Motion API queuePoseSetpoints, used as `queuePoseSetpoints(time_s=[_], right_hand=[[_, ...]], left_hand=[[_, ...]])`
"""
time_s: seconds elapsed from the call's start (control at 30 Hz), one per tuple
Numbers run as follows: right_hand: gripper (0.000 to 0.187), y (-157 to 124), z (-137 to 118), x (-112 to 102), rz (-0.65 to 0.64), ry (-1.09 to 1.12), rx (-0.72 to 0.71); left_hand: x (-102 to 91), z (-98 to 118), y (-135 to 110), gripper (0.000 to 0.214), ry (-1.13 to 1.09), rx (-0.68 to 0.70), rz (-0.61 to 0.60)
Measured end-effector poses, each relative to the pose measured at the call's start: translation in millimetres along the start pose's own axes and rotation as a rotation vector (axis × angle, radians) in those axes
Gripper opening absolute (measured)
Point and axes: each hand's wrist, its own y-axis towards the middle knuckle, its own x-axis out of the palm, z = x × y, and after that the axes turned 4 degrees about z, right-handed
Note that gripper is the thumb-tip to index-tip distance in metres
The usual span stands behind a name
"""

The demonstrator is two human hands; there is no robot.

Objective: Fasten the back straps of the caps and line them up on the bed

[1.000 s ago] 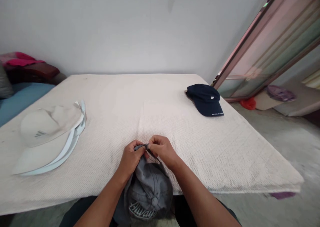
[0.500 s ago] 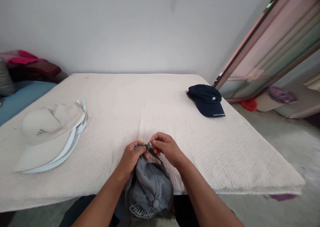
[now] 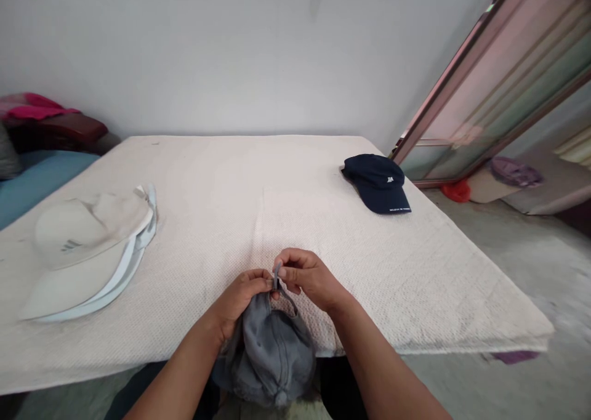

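A grey baseball cap point(image 3: 279, 352) hangs at the table's front edge, its crown toward me and its back strap facing up. My left hand point(image 3: 244, 294) is closed on the cap's back edge beside the strap buckle. Between the thumb and fingers of my right hand point(image 3: 307, 275) is the end of the grey strap point(image 3: 277, 273), which stands up from the buckle. The strap's loop curves down to the cap's right side. The cap's brim is mostly hidden below.
Stacked pale caps point(image 3: 87, 247), a beige one on top, lie at the left of the cloth-covered table point(image 3: 221, 186). A navy cap point(image 3: 376, 180) sits at the back right. Behind stands a white wall point(image 3: 198, 56); a sliding door point(image 3: 489, 81) is at the right.
The strap end now stands upright from the buckle in my right fingers. The grey cap has tipped slightly, hiding its front lettering. The view has shifted a little.
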Motion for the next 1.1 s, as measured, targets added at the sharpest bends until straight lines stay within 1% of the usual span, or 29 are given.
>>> queuePoseSetpoints(time_s=[0.07, 0.17, 0.27, 0.37, 0.5, 0.7, 0.93, 1.1], right_hand=[[0.016, -4, -1, 1, -0.013, 0.050, -0.013], [0.015, -7, -1, -1, -0.042, 0.054, -0.004], [0.019, -7, 2, -5, -0.020, 0.009, -0.006], [0.021, -6, 4, -7, -0.006, -0.048, -0.002], [0.019, -5, 4, -6, 0.015, -0.133, 0.049], [0.012, -3, 2, -4, 0.046, -0.258, 0.119], [0.006, -3, 5, -8, -0.003, -0.327, 0.131], [0.005, -3, 8, -10, 0.018, -0.410, 0.135]], left_hand=[[1.7, -1, -2, 0.007, -0.001, -0.011, -0.002], [0.5, -3, -4, 0.005, -0.042, -0.008, -0.006], [-4.2, -3, -5, 0.008, -0.068, 0.015, -0.022], [-6.9, -3, -5, 0.009, -0.069, 0.045, -0.014], [-5.4, -1, -4, 0.007, -0.039, 0.062, -0.023], [-4.7, 1, -4, 0.011, 0.117, 0.116, 0.004], [-4.7, 0, -2, 0.013, 0.279, 0.140, 0.017], [-3.4, 1, -2, 0.014, 0.408, 0.196, 0.024]])
